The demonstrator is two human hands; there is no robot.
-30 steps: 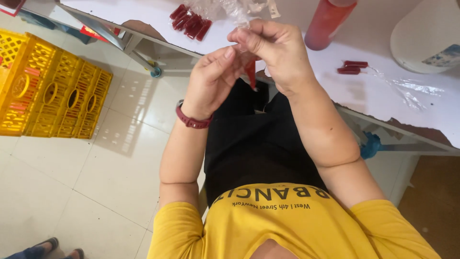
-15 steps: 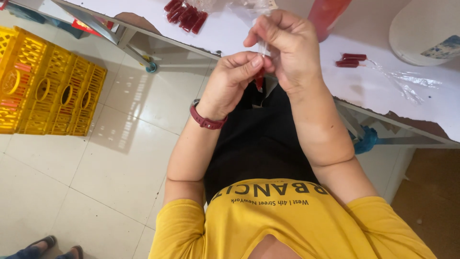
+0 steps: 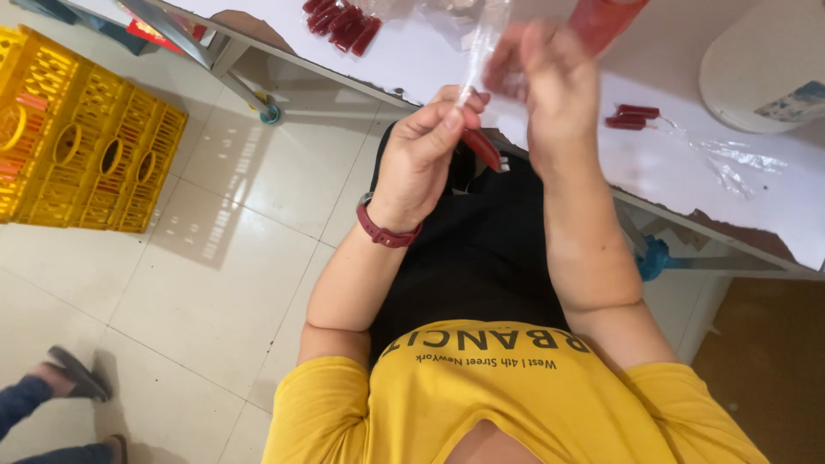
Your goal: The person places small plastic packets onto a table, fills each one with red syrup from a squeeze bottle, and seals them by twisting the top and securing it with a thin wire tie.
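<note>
Head view: the left hand pinches a thin clear plastic sleeve holding a red stick, while the blurred right hand closes on the sleeve's upper part. Beyond both hands, more red sticks lie on the white worktop; a yellow crate sits on the floor, well left of the left hand.

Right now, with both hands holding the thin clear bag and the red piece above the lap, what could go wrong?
1. The left hand pinches the clear plastic bag over the lap, past the table edge; the red piece could slip and land on the floor.
2. The right hand is blurred, so the thin film might tear.
</note>
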